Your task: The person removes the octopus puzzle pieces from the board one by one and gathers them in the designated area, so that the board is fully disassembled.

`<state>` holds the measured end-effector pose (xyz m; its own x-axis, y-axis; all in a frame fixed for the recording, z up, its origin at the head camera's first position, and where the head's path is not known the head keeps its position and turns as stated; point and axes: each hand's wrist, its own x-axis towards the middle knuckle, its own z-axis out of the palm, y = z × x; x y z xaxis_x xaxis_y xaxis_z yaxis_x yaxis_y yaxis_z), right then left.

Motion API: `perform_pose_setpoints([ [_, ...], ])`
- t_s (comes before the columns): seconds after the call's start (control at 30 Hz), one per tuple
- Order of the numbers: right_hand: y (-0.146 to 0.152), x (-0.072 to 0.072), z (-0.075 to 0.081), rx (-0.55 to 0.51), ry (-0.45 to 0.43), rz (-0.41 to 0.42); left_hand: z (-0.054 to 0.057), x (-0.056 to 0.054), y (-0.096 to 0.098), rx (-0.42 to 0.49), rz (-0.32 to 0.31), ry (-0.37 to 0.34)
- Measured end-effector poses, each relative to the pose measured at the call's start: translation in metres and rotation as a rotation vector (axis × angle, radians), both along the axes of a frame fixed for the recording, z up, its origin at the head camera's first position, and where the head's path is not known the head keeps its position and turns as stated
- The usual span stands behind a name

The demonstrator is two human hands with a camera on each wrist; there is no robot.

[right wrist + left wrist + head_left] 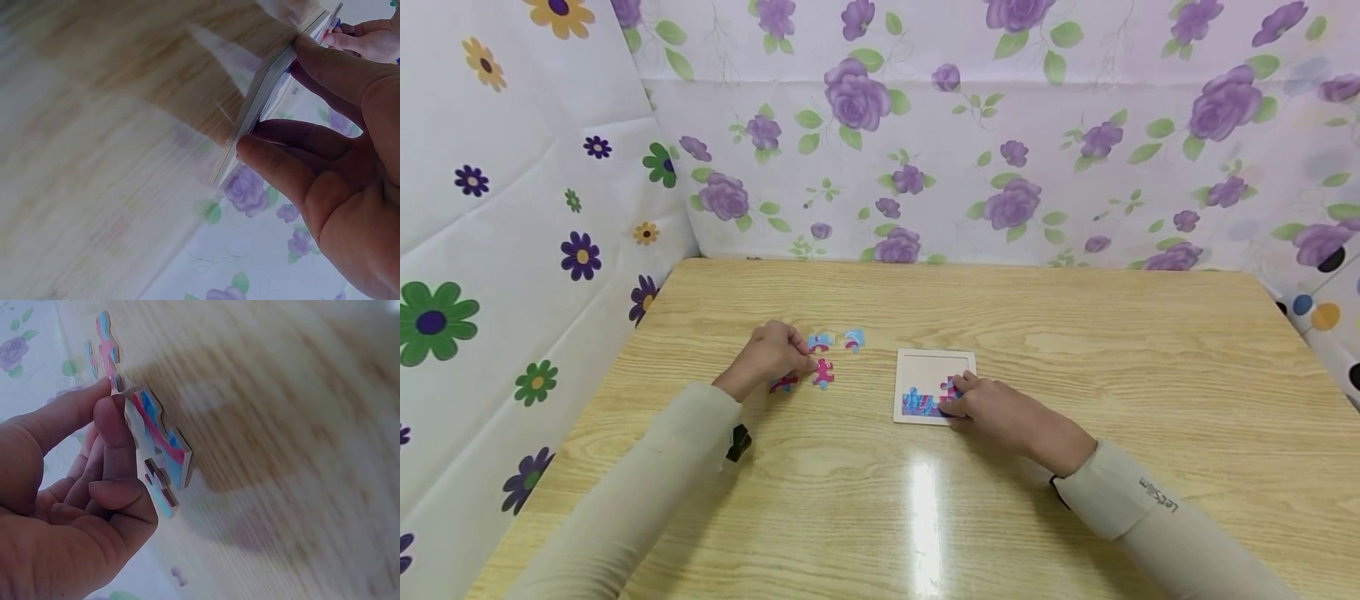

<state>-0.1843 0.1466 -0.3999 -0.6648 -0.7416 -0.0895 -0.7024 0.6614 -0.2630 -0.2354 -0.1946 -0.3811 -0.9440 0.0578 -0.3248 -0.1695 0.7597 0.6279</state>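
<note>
My left hand point(770, 357) is low over the loose jigsaw pieces left of the board. In the left wrist view its thumb and index finger pinch the end of a pink jigsaw piece point(107, 349). A blue piece with a red stripe point(164, 434) lies beside the fingers. A red piece point(784, 382) shows partly under the hand. My right hand point(1000, 410) holds the lower right corner of a square white-framed puzzle board point(897, 383), thumb and fingers spread along its edges. Blue and purple fitted pieces point(919, 403) line the board's bottom; the hand hides some on the right.
Two light blue jigsaw pieces, one on the left point(820, 341) and one on the right point(853, 339), lie just beyond the left hand. Everything rests on a wood-grain table point(1075, 333). Flowered cloth point(955, 150) hangs along its back and left sides.
</note>
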Motion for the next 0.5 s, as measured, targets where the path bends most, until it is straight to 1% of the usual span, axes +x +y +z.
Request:
perform_pose_setpoints([
  [0.23,-0.0002,0.0002,-0.0004,-0.009,0.003,-0.004,-0.0021,0.0,0.0007,-0.025,0.003,0.003],
  [0.33,-0.0005,0.0001,-0.0008,-0.014,0.002,-0.004,-0.0037,0.0005,0.0005,-0.025,0.013,0.007],
  [0.5,0.0002,0.0003,-0.0012,-0.019,0.012,0.002,-0.0042,0.0021,-0.0008,-0.017,0.009,0.022],
])
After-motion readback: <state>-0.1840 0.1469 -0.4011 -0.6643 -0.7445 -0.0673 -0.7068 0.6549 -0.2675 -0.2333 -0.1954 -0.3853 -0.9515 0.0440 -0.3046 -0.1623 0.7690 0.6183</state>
